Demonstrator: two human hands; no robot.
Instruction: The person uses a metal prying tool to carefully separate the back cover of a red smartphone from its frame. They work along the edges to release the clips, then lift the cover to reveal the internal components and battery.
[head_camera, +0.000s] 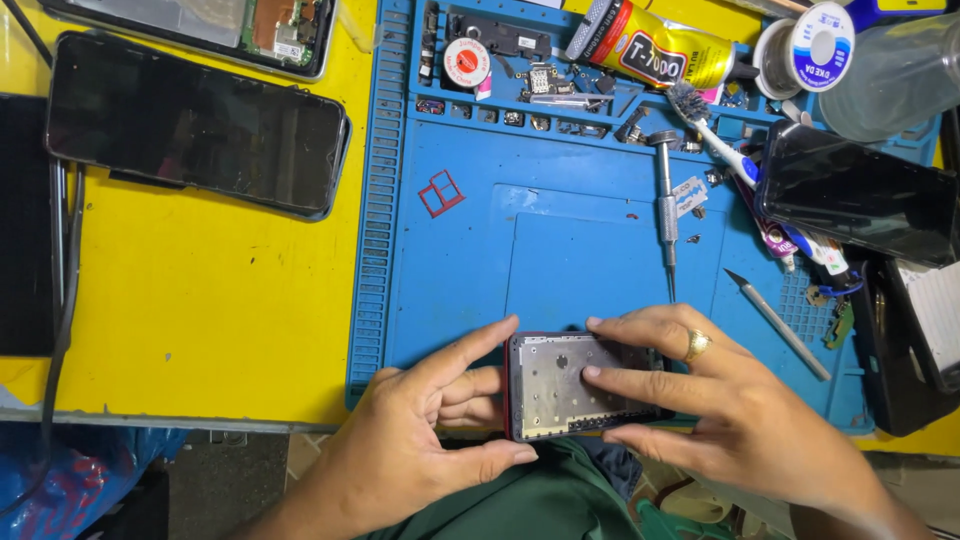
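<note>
Yellow table top (220, 330) holds a blue rubber work mat (470, 270). At its near edge, both hands hold a red-edged phone frame with a silver metal inside (575, 385). Left hand (420, 450) pinches the short end between thumb and fingers. Right hand (720, 410) lays spread fingers flat across it. Gentle, even pressing seems best. Farther back lie a silver screwdriver (666, 195) and a black phone screen (195, 125).
</note>
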